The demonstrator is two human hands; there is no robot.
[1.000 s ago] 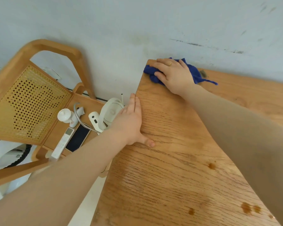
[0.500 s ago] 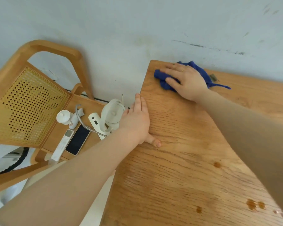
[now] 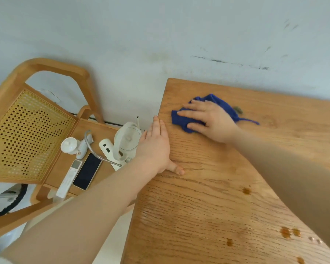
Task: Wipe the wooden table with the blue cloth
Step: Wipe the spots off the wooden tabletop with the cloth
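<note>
The wooden table (image 3: 208, 197) fills the right half of the head view, with its far edge against a pale wall. A crumpled blue cloth (image 3: 181, 119) lies near the table's far left corner. My right hand (image 3: 210, 121) presses flat on top of the cloth, fingers spread and pointing left; most of the cloth is hidden under it. My left hand (image 3: 156, 147) rests on the table's left edge, fingers together along the side and the thumb lying on the tabletop, holding nothing. Brown spots (image 3: 286, 232) mark the wood near the front right.
A wooden chair (image 3: 32, 119) with a woven cane back stands left of the table. On its seat lie a white kettle (image 3: 128, 140), a dark phone (image 3: 88, 170), a white remote (image 3: 69, 178) and small white items (image 3: 71, 145). White floor shows below.
My right hand has slid the blue cloth from the table's far left corner back toward me over the tabletop. My left hand stays on the table's edge.
</note>
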